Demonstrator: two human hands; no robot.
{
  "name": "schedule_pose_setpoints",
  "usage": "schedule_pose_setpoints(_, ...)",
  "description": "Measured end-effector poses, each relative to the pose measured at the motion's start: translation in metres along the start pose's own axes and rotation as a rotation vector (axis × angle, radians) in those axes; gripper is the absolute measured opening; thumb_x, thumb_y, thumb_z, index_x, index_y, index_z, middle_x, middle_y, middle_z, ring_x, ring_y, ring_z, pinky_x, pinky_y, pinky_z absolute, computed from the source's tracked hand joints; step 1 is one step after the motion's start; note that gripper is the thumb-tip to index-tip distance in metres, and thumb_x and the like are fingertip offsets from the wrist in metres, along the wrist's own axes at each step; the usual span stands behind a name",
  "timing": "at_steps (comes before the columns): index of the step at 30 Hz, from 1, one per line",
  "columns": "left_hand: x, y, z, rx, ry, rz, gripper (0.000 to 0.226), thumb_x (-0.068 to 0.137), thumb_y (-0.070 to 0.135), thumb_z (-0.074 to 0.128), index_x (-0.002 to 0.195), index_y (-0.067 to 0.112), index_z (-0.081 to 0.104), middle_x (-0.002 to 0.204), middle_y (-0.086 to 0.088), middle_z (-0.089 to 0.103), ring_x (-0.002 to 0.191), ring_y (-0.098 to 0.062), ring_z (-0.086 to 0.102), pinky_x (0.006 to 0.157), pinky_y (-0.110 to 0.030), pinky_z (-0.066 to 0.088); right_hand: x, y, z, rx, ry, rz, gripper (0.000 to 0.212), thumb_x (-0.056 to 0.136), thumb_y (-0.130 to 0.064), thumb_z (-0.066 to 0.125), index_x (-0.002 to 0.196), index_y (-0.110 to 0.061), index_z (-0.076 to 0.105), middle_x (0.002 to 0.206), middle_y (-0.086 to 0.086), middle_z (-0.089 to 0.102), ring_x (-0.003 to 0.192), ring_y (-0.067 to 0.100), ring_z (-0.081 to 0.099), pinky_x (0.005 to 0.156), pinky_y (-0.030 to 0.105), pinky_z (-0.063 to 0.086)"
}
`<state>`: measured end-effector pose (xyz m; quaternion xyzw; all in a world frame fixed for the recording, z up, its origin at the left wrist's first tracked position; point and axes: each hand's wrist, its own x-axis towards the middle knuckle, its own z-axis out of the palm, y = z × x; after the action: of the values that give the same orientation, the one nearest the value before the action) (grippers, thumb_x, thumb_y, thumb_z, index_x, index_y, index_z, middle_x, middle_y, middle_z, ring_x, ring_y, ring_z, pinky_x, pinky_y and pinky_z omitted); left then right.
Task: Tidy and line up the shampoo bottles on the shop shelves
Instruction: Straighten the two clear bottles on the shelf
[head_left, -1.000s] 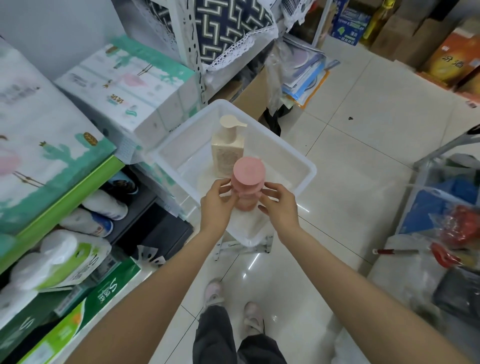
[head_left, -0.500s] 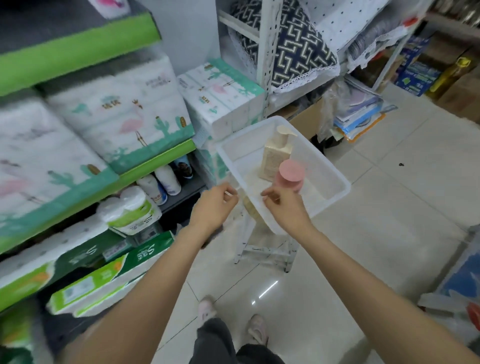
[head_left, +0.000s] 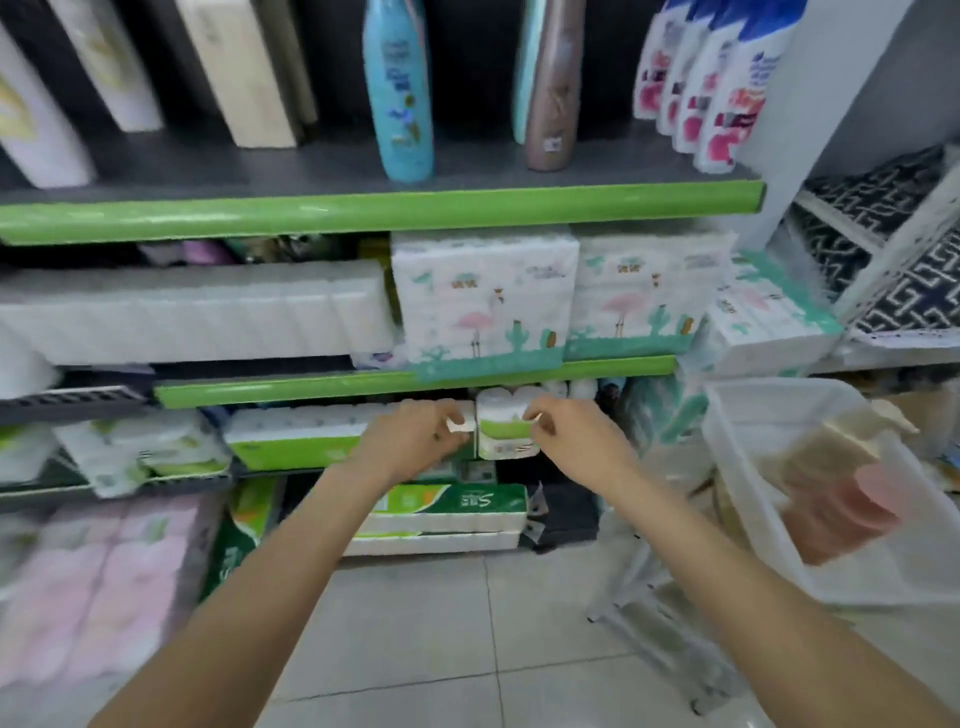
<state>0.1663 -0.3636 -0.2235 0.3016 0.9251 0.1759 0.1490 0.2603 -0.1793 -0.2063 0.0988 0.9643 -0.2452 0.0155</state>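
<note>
Overhead, tall glossy plastic shampoo bottles (head_left: 399, 93) stand upright on the green-edged top shelf (head_left: 363, 210). Left hand (head_left: 415, 439) and right hand (head_left: 574, 434) hover below, fingers loosely curled, each grip empty, before soft tissue packs (head_left: 506, 431).

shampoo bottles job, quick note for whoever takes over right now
Left hand and right hand: raised before the lower shelves, fingers loosely curled, holding nothing.
Top shelf: blue bottle, brown bottle and white bottles stand unevenly spaced.
Clear bin on the right holds a cream pump bottle and a pink bottle.
Done: nothing clear. Left: shelve both, line up the row.
</note>
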Motion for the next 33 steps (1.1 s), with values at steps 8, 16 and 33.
schedule_pose_setpoints(8,-0.095,-0.167,-0.118,0.034,0.115,-0.13,0.027,0.089,0.041,0.054,0.111,0.027,0.059,0.109,-0.003,0.067,0.103,-0.023,0.06,0.084,-0.037,0.05,0.047,-0.206,0.054,-0.023,-0.032,-0.158,0.026,0.094,-0.022,0.049,0.115,-0.017,0.063,0.112,0.005,0.065,0.102,0.024,0.059,0.08,0.033,0.049)
schedule_pose_setpoints(16,-0.153,-0.278,-0.209,-0.072,0.374,-0.247,0.023,0.09,0.04,0.055,0.107,0.026,0.06,0.096,0.006,0.068,0.085,-0.016,0.061,0.072,-0.031,0.05,0.097,-0.364,0.088,0.026,-0.034,-0.337,0.022,0.093,-0.026,0.051,0.111,-0.022,0.063,0.106,0.001,0.064,0.094,0.02,0.06,0.079,0.034,0.05)
schedule_pose_setpoints(33,-0.236,-0.483,-0.391,-0.102,0.988,-0.49,0.014,0.092,0.028,0.053,0.103,0.023,0.06,0.086,0.01,0.063,0.081,-0.01,0.061,0.068,-0.03,0.051,0.223,-0.672,0.15,0.262,0.009,-0.791,0.02,0.092,-0.018,0.055,0.109,-0.021,0.065,0.11,0.001,0.065,0.098,0.013,0.06,0.088,0.033,0.05)
